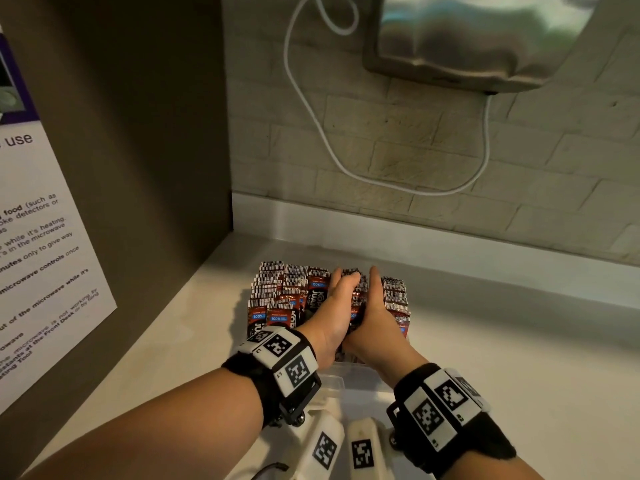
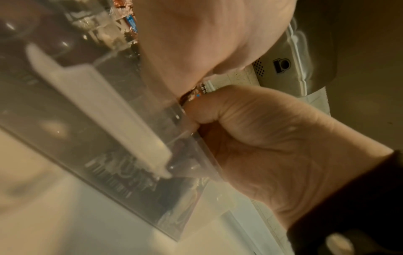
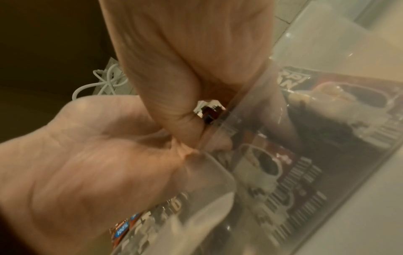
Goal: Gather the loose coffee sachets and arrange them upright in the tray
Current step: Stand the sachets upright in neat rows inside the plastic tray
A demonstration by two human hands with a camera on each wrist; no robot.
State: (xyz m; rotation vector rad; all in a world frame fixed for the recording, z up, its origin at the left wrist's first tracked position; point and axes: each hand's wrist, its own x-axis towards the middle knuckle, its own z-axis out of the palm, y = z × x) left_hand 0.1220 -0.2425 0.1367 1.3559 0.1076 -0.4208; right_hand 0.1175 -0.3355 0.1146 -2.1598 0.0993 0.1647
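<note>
Now | sachets (image 1: 356,299): red-brown, barcoded tops, upright in clear tray (image 1: 349,379) | left grip (image 1: 337,306), right grip (image 1: 372,313): clasping 1 bundle.

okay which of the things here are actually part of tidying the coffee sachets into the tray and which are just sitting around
Part of the job:
coffee sachets
clear tray
left hand
right hand, both pressing a bundle of sachets between them

Just there:
white cable
printed notice
steel appliance
</note>
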